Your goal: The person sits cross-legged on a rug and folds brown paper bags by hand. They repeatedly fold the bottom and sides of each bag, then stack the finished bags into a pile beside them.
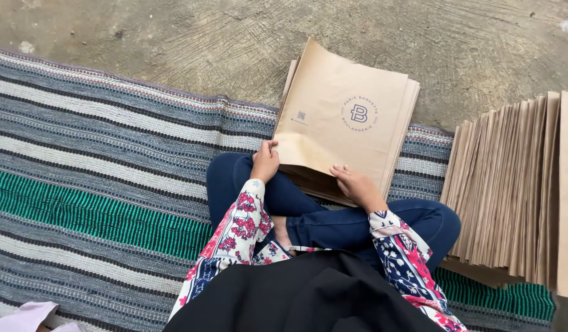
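Seated cross-legged on a striped mat point(99, 184), left hand point(265, 163) pinches the near corner of a brown paper bag point(342, 117) — right hand point(356, 184), fingers spread, rests on the stack's near edge.

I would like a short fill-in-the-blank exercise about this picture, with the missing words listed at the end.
1. The left hand grips the near-left corner of the top brown ____ bag.
2. The right hand rests on the near edge of the same ____ of bags.
3. A second stack of bags, fanned out, lies on the person's ____ side.
4. The person sits cross-legged on a striped woven ____, which lies on a concrete floor.

Missing words: paper; stack; right; mat
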